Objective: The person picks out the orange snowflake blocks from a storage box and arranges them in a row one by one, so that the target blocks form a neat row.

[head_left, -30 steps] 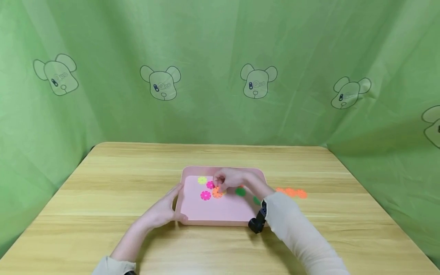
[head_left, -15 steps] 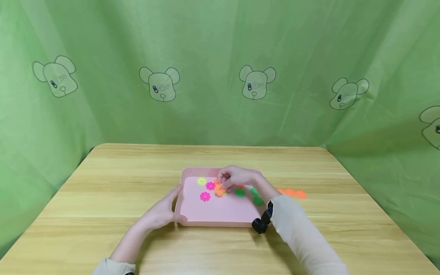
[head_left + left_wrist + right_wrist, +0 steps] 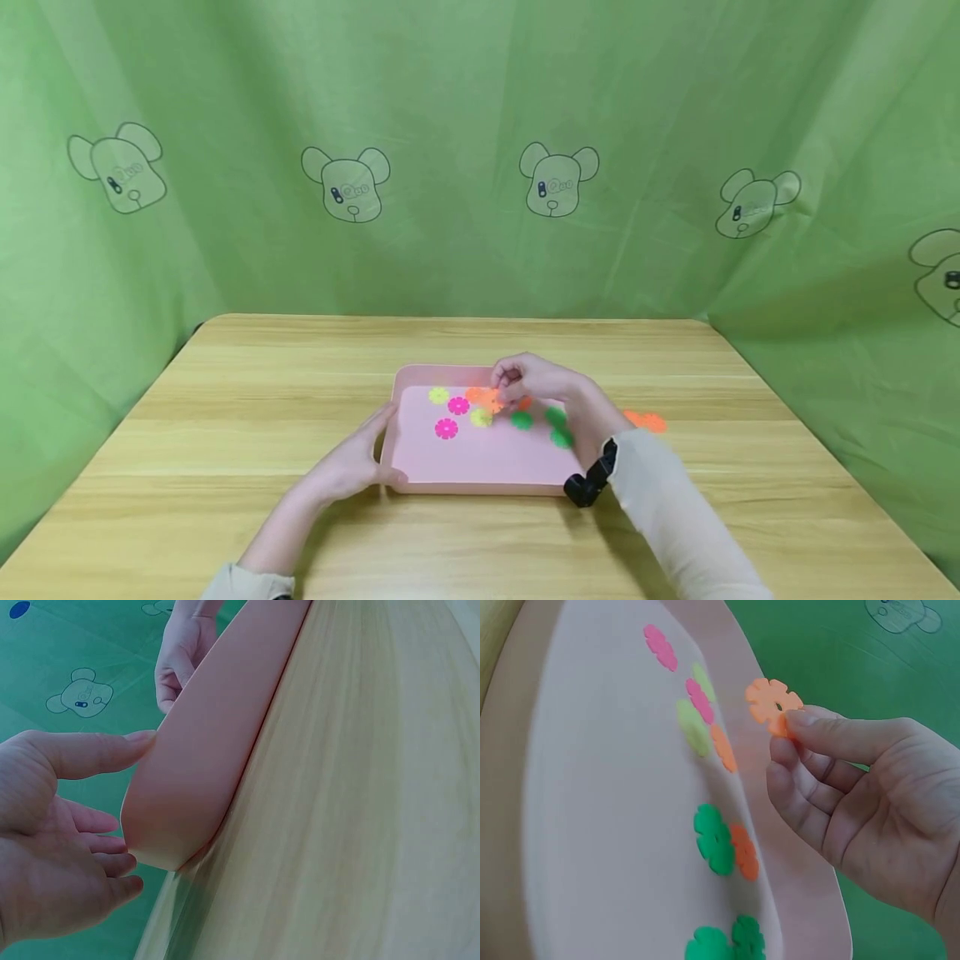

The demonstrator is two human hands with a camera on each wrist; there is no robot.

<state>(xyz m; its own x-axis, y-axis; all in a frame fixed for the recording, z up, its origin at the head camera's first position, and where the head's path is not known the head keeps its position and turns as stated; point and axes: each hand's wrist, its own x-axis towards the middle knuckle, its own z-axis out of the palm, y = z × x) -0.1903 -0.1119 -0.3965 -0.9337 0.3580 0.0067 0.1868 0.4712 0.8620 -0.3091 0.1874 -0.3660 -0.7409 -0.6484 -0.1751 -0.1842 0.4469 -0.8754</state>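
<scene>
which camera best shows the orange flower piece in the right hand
The right wrist view: the orange flower piece, pinched by the right hand, looks large, its notches and hole clear. The head view shows it small, partly hidden; the left wrist view doesn't show it.

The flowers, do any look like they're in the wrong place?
Maybe: some orange flowers lie on the table, outside the pink tray, while most others are inside it.

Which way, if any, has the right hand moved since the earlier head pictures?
Yes: against the pink tray in the head view, the right hand, pinching an orange flower piece, has shifted rightward and slightly up the picture.
</scene>
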